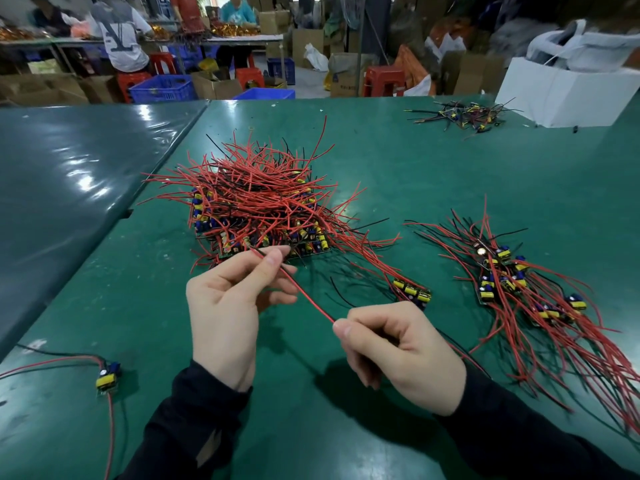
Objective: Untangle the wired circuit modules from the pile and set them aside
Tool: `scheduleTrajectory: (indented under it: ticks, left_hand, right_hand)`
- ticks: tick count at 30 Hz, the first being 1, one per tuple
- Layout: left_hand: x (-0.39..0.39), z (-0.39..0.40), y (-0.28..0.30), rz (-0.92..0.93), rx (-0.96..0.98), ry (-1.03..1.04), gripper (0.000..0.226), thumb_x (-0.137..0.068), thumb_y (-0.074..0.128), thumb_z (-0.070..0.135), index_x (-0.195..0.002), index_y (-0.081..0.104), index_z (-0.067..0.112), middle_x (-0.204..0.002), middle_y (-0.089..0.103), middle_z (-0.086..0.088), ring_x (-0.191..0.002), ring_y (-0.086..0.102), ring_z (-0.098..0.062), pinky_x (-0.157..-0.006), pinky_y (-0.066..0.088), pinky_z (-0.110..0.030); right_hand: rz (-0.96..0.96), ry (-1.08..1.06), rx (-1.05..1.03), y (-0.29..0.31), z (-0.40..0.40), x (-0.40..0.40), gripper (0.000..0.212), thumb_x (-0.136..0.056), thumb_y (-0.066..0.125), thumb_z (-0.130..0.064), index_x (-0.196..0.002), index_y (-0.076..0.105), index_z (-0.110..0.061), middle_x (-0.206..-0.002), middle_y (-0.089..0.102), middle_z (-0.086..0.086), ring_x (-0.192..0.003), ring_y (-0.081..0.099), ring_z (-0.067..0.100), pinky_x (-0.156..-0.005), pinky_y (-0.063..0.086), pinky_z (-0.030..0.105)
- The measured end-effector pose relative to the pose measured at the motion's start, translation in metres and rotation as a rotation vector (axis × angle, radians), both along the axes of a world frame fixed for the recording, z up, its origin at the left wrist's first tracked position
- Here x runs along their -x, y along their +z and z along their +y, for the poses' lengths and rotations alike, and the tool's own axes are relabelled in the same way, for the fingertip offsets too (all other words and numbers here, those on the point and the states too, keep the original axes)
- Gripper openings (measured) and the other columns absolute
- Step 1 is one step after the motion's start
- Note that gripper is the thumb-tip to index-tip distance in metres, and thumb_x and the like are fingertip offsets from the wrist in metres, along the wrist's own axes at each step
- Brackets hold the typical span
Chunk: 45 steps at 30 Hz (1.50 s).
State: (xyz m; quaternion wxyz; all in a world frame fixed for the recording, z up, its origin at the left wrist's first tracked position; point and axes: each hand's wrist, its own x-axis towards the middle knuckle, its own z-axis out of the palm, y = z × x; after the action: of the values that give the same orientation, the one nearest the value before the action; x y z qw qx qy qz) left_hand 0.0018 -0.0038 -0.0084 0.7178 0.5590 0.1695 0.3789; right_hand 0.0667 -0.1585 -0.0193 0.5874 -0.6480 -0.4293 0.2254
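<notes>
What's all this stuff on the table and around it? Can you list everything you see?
Tangled pile: one, red and black wires with yellow and blue parts, table centre.
Sorted modules: one spread group, same colours, right side.
Loose module: one, just right of the pile.
Lone module: one, yellow and blue, near left.
Small heap: one, mostly black wires, far right.
White box: one, far right corner.
Table: green.
Background: blue crates, red stools, cardboard boxes, people at a far bench.
Red wire: one, held between both hands.
Left hand: pinches the wire.
Right hand: pinches its other end.
</notes>
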Motion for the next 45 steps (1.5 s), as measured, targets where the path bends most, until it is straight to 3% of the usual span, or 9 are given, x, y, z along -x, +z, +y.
scheduleTrajectory:
  ticks: [7, 12, 16, 21, 26, 30, 36, 41, 45]
  left_hand:
    - [0.001, 0.0, 0.001, -0.052, -0.059, 0.019, 0.018, -0.09, 0.053, 0.01, -0.083, 0.067, 0.001, -0.067, 0.065, -0.005, -0.049, 0.056, -0.011, -0.042, 0.046, -0.018]
    - [0.002, 0.001, -0.004, -0.084, -0.103, 0.156, 0.022, -0.092, 0.054, 0.004, -0.076, 0.069, 0.003, -0.071, 0.068, -0.005, -0.039, 0.048, -0.013, -0.035, 0.034, -0.018]
    - [0.002, -0.001, -0.007, -0.109, -0.259, 0.224, 0.029, -0.092, 0.056, 0.008, -0.073, 0.073, 0.021, -0.079, 0.071, -0.004, -0.036, 0.048, -0.016, -0.035, 0.033, -0.018]
    - [0.005, 0.003, -0.007, -0.1, -0.716, 0.361, 0.015, -0.093, 0.059, 0.016, -0.095, 0.072, 0.011, -0.07, 0.068, 0.003, -0.039, 0.053, -0.016, -0.045, 0.04, -0.022]
    - [-0.002, -0.019, -0.01, -0.094, -0.253, -0.034, 0.019, -0.084, 0.065, 0.023, -0.097, 0.069, 0.01, -0.074, 0.071, -0.003, -0.043, 0.055, -0.013, -0.038, 0.039, -0.018]
    - [-0.004, -0.031, -0.018, 0.011, -0.214, -0.342, 0.019, -0.076, 0.07, 0.02, -0.093, 0.077, 0.021, -0.085, 0.075, -0.004, -0.07, 0.063, -0.009, -0.06, 0.052, -0.02]
    - [-0.005, -0.028, -0.021, 0.051, -0.176, -0.351, 0.018, -0.079, 0.067, 0.019, -0.092, 0.076, 0.011, -0.09, 0.07, -0.023, -0.077, 0.061, -0.022, -0.072, 0.052, -0.033]
    - [-0.005, -0.029, -0.023, 0.019, -0.334, -0.227, 0.013, -0.079, 0.062, 0.009, -0.078, 0.074, 0.004, -0.079, 0.069, -0.008, -0.072, 0.063, -0.018, -0.061, 0.053, -0.03]
    - [-0.004, -0.028, -0.02, 0.051, -0.281, -0.207, 0.008, -0.074, 0.073, 0.009, -0.071, 0.073, 0.001, -0.081, 0.072, -0.007, -0.073, 0.065, -0.018, -0.059, 0.055, -0.031]
  right_hand:
    - [0.0, -0.046, -0.009, -0.003, -0.001, -0.004, 0.021, -0.089, 0.054, -0.024, -0.071, 0.061, -0.015, -0.047, 0.051, 0.001, -0.04, 0.046, 0.012, -0.046, 0.039, 0.019]
    - [-0.21, -0.109, -0.043, 0.0, 0.001, 0.002, 0.021, -0.09, 0.056, -0.02, -0.07, 0.06, -0.012, -0.047, 0.046, 0.0, -0.044, 0.043, 0.01, -0.049, 0.037, 0.021]
    - [-0.253, -0.199, -0.09, 0.0, 0.0, 0.002, 0.021, -0.088, 0.057, -0.015, -0.067, 0.06, -0.01, -0.05, 0.043, -0.009, -0.048, 0.038, 0.003, -0.052, 0.033, 0.018]
    - [-0.286, -0.262, -0.089, -0.004, 0.0, 0.001, 0.024, -0.086, 0.057, -0.017, -0.064, 0.059, -0.008, -0.052, 0.045, 0.004, -0.049, 0.04, 0.014, -0.05, 0.033, 0.024]
    - [-0.163, -0.248, -0.178, -0.005, 0.0, -0.001, 0.021, -0.092, 0.053, -0.022, -0.074, 0.059, -0.013, -0.051, 0.044, -0.001, -0.049, 0.041, 0.001, -0.052, 0.035, 0.017]
    - [-0.147, -0.217, -0.175, -0.005, 0.002, -0.002, 0.022, -0.093, 0.052, -0.026, -0.074, 0.059, -0.018, -0.055, 0.047, -0.002, -0.049, 0.043, 0.007, -0.051, 0.038, 0.021]
    - [-0.145, -0.237, -0.134, -0.01, 0.003, -0.004, 0.021, -0.092, 0.052, -0.024, -0.074, 0.06, -0.022, -0.054, 0.047, 0.009, -0.049, 0.043, 0.022, -0.048, 0.038, 0.029]
    - [-0.248, -0.26, -0.08, -0.013, 0.005, -0.003, 0.024, -0.092, 0.054, -0.016, -0.073, 0.057, -0.03, -0.055, 0.052, -0.02, -0.05, 0.048, -0.001, -0.056, 0.034, 0.009]
    - [-0.287, -0.277, -0.056, -0.013, 0.004, -0.002, 0.024, -0.092, 0.054, -0.022, -0.069, 0.053, -0.03, -0.053, 0.047, -0.013, -0.05, 0.041, 0.001, -0.054, 0.032, 0.015]
